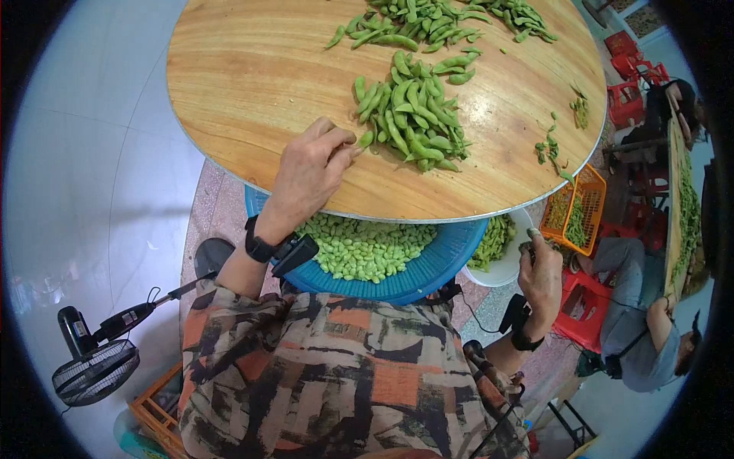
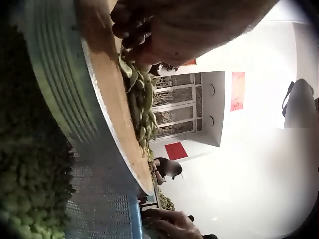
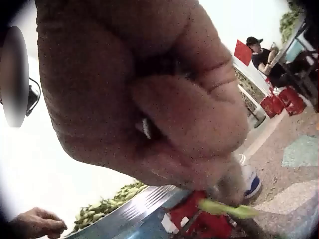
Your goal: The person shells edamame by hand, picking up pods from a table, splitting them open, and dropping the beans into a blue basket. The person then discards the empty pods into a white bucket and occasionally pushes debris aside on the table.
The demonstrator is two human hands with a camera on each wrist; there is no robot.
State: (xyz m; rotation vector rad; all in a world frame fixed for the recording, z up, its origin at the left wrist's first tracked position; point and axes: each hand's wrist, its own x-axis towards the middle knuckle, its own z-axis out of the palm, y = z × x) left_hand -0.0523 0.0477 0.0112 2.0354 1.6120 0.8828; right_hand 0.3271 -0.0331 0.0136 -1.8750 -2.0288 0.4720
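Observation:
My left hand [image 1: 310, 172] pinches a green soybean pod [image 1: 365, 139] at the near left edge of a pod pile [image 1: 413, 115] on the round wooden table. My right hand [image 1: 541, 275] is out to the right beside a white bucket [image 1: 518, 264] with green pod shells [image 1: 493, 243] in it. In the right wrist view its fingers are bent, and a blurred light green pod [image 3: 227, 208] shows right at the fingertips; I cannot tell whether they hold it. A blue basket [image 1: 428, 283] of shelled green beans [image 1: 367, 249] lies below the table edge, before my body.
More pods [image 1: 428, 23] lie farther back on the table [image 1: 252, 92], and stems [image 1: 552, 149] near its right edge. An orange crate [image 1: 592, 206] and red stool [image 1: 581, 306] stand to the right, where other people sit at another table. A black fan [image 1: 95, 371] is at left.

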